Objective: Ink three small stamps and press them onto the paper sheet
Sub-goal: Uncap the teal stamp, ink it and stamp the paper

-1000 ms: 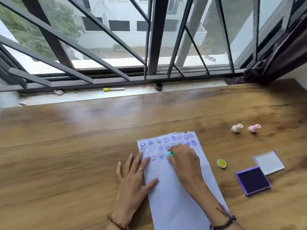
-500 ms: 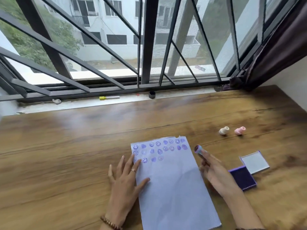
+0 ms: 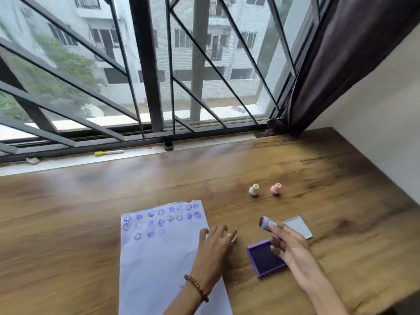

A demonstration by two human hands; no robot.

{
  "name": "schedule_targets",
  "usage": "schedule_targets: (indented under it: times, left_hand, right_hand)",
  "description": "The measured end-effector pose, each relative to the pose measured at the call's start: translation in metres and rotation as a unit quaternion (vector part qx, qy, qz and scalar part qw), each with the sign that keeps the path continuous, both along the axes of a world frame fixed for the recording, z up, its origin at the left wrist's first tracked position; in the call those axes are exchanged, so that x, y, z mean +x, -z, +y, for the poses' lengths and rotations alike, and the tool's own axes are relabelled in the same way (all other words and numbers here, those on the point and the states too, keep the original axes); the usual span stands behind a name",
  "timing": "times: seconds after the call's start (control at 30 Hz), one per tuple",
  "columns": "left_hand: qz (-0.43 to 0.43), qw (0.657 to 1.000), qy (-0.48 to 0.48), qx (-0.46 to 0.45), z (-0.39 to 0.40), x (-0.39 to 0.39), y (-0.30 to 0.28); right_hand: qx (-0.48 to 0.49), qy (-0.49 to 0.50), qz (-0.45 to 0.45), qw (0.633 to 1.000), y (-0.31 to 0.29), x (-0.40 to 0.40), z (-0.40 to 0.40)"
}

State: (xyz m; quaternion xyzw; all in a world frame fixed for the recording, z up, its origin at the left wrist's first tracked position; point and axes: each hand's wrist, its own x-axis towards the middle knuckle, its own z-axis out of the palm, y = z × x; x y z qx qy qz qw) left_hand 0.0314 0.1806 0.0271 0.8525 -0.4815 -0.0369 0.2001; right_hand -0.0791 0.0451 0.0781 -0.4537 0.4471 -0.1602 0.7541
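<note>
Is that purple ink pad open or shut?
Open. The purple ink pad shows its dark inked surface, and its lid lies apart behind it on the table.

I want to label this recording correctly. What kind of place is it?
Probably a room in an upper-floor home. A brown wooden table stands against a window with dark metal bars; a dark curtain hangs at the right, and pale residential buildings show outside.

Teal stamp (image 3: 268, 223) raised – seemingly inked
</note>
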Motion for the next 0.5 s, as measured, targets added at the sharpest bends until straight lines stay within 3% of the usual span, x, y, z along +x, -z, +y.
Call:
schedule_targets:
  times: [0.17,0.3,0.37,0.43,0.5]
  left_hand:
    - [0.03,0.998,-0.056,0.025,-0.011,-0.008,0.01]
    - [0.07,0.988,-0.139,-0.023,-0.016,-0.013,0.012]
    - [0.135,0.969,-0.193,-0.072,-0.019,-0.016,0.004]
    - [0.274,0.915,-0.259,-0.144,-0.024,-0.016,-0.007]
    - [0.454,0.82,-0.27,-0.222,-0.029,-0.016,-0.018]
  right_hand:
    - [-0.074,-0.102,0.07,0.99,0.012,-0.002,-0.015]
    - [-0.109,-0.16,0.088,0.977,0.014,0.0,-0.016]
    - [-0.131,-0.184,0.089,0.97,0.013,0.002,-0.016]
    - [-0.162,-0.209,0.076,0.961,0.011,0.005,-0.016]
    - [-0.19,-0.23,0.058,0.953,0.007,0.008,-0.018]
